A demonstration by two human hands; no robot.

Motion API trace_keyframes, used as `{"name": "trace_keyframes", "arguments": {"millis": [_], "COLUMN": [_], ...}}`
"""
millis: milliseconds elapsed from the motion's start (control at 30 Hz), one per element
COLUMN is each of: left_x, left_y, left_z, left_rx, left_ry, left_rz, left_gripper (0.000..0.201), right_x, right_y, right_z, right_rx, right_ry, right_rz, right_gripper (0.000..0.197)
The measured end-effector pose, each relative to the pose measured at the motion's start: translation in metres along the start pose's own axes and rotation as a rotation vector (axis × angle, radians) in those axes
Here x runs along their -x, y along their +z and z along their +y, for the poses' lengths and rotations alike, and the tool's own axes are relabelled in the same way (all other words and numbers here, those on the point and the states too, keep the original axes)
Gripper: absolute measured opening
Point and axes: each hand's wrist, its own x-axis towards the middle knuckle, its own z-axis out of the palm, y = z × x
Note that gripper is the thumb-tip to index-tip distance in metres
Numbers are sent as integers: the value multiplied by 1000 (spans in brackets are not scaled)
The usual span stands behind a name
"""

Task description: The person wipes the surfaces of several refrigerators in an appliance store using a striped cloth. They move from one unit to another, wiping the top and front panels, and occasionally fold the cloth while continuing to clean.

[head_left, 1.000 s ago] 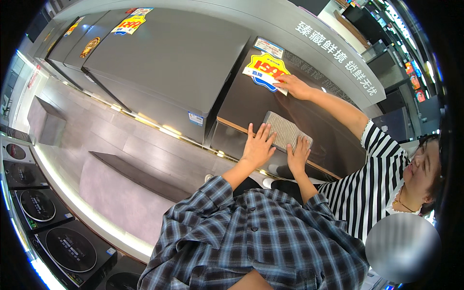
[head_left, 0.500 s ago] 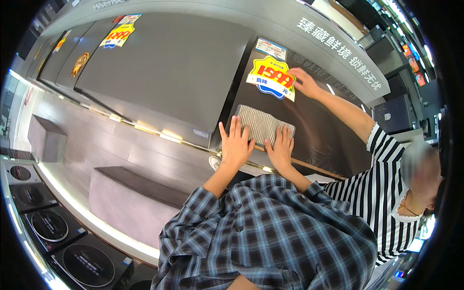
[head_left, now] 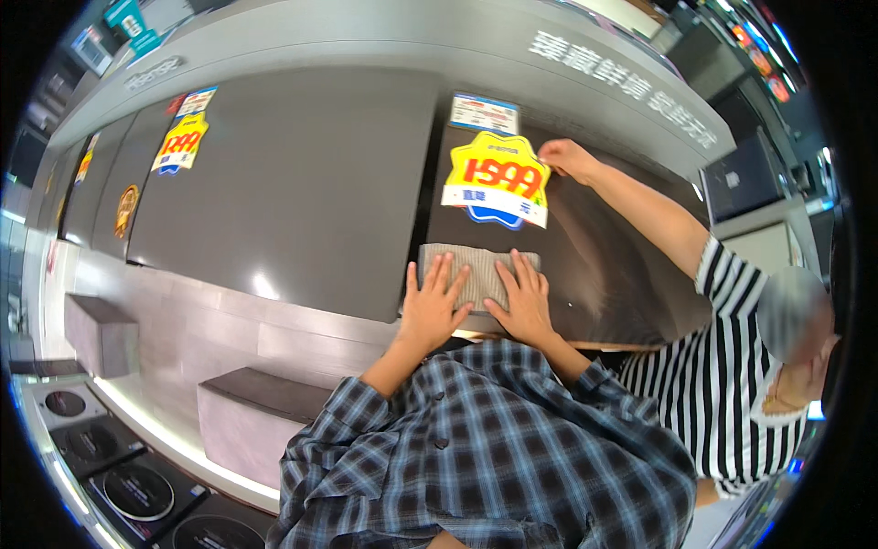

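Observation:
A folded, ribbed grey-beige cloth (head_left: 480,272) lies on the dark glossy appliance top (head_left: 604,265), close to its near edge. My left hand (head_left: 433,306) rests flat over the cloth's left end with its fingers spread. Over the right end, my right hand (head_left: 525,304) lies palm down, fingers also apart. Neither hand grips the cloth; both press on it from above. Just beyond it is a yellow, white and blue star-shaped price sign (head_left: 497,180). Another person's hand (head_left: 567,160) touches or nearly touches that sign's right edge.
The person in a striped shirt (head_left: 695,384) stands at my right, an arm reaching across the top. A wide grey appliance top (head_left: 293,183) adjoins on the left, with another price sign (head_left: 181,144). Grey blocks (head_left: 251,412) stand on the floor; round-topped cookers (head_left: 137,489) are lower left.
The view has shifted, so the surfaces sit lower and straighter. My hands stay flat on the cloth, which lies squarer to the near edge. The other person's hand remains beside the price sign.

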Motion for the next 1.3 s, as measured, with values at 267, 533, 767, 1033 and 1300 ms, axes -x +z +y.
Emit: {"name": "trace_keyframes", "arguments": {"millis": [267,533,767,1033,1300], "left_x": [-18,-12,-16,-29,-47], "left_y": [-12,-19,-16,-9,-9], "left_z": [-5,-30,-46,-48,-52], "left_rx": [82,82,164,174,182], "left_ry": [18,84,231,257,259], "left_rz": [-88,-174,-192,-131,-105], "left_gripper": [72,68,64,65,63], "right_x": [-6,6,6,2,-14], "right_y": [-11,0,-2,0,-4], "right_z": [-9,-41,-47,-39,-31], "right_rx": [-120,11,42,47,56], "right_ry": [26,156,176,178,175], "right_rz": [-93,-95,-107,-74,-39], "right_gripper": [70,66,65,63,60]}}
